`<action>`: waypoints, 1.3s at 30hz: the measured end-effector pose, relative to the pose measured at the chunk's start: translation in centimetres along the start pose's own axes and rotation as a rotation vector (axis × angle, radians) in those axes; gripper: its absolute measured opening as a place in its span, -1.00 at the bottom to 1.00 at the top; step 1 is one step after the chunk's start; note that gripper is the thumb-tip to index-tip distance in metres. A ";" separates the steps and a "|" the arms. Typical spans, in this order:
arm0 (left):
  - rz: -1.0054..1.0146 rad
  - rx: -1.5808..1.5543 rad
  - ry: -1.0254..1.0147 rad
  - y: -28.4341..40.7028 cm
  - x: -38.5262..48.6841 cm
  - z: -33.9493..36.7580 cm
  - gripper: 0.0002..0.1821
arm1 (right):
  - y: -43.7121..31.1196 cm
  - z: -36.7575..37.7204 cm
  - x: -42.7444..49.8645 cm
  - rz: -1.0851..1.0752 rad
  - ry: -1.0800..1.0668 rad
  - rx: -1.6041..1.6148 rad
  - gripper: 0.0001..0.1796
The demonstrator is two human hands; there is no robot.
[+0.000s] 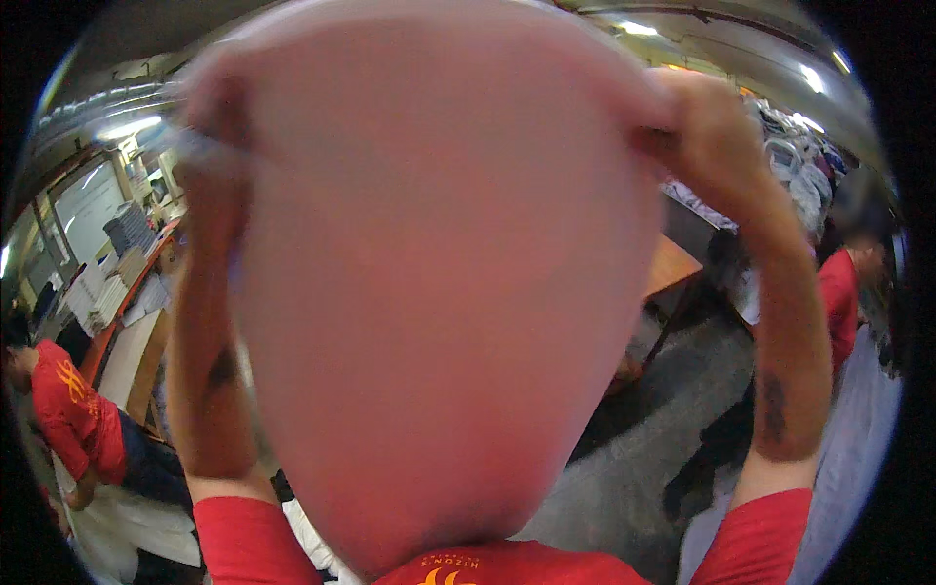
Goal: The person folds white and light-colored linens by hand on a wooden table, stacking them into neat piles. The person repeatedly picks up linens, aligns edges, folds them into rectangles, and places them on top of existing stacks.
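Observation:
A large, blurred, pinkish sheet [446, 278], which looks like thin cloth, hangs very close before me and fills most of the view. Its upper left part is in my left hand [219, 124], raised and partly veiled by the sheet. At the upper right edge, my right hand [713, 131] is closed in a fist around the material. Both arms are lifted, with the sheet spread between them. It narrows downward to the chest of my red shirt [512, 563]. The sheet hides whatever lies straight ahead.
A person in a red shirt [80, 409] is at the left, by pale cloth. Stacks of folded items [131, 230] line a long table there. Rightward are a wooden tabletop [669, 267], grey floor [607, 512], clear plastic bags [804, 183] and another person in red [839, 300].

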State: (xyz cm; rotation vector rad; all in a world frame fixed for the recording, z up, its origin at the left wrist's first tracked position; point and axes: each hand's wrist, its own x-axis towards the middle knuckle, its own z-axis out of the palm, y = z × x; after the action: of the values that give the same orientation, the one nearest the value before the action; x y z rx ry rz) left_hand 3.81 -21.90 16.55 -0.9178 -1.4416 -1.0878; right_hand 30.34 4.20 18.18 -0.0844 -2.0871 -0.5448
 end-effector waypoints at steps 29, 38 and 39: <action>-0.114 -0.754 -2.114 -9.1 -21.4 14.2 -0.65 | 0.8 33.8 -6.8 -0.258 -1.860 0.682 -0.61; -1.722 -1.609 -0.757 -24.5 -32.0 22.2 -0.16 | 6.8 43.1 2.8 0.347 0.086 0.534 -0.60; -1.907 -1.415 -0.758 -24.8 -34.1 22.0 -0.18 | 6.5 43.7 1.6 0.349 -0.072 0.573 -0.60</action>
State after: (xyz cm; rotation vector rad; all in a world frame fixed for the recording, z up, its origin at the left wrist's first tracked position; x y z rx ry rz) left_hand -21.13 -7.44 -21.24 -0.5155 -1.9323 -3.7927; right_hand -3.30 27.81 1.81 -0.1319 -2.1580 0.2744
